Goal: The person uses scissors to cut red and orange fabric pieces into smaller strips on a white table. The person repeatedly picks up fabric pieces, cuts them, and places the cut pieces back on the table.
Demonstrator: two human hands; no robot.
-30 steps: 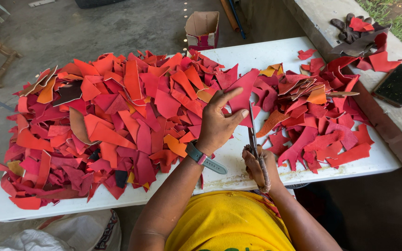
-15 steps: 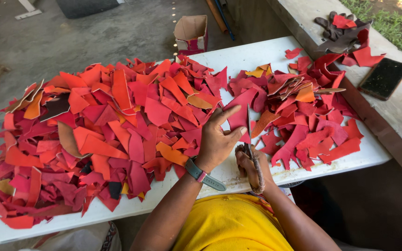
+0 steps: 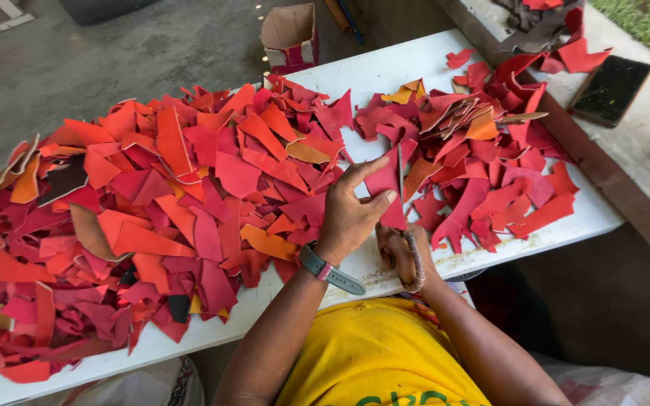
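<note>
**Pinning a dark red scrap beside the blade hand**

Standing over a white desk (image 3: 385, 71) heaped with leather offcuts, a person in a yellow shirt works at its near edge. Their left hand (image 3: 351, 214) lies palm down, fingers spread and thumb stretched toward one o'clock, pressing on a dark red leather scrap (image 3: 387, 184). That grip is wide and flat, holding the piece down rather than pinching it. A grey-green watch (image 3: 330, 271) sits on the wrist.

Just beside it, at about four o'clock, the right hand (image 3: 402, 252) is curled tight around a slim tool (image 3: 414, 259). Its working end is hidden, so I cannot tell what kind it is.

The scrap is long and narrow. It runs from roughly twelve o'clock down to six, and its lower tip almost reaches the right hand. So the piece lies at eleven o'clock from the tool hand, with its long axis pointing back at it. The left hand is nearer and already on it.

A large pile of red and orange offcuts (image 3: 152, 218) fills the nine o'clock side. A smaller pile (image 3: 490, 150) lies at two o'clock. A small cardboard box (image 3: 291, 34) stands at twelve, off the far edge. A dark flat phone (image 3: 611, 89) rests on a ledge at two o'clock.
</note>
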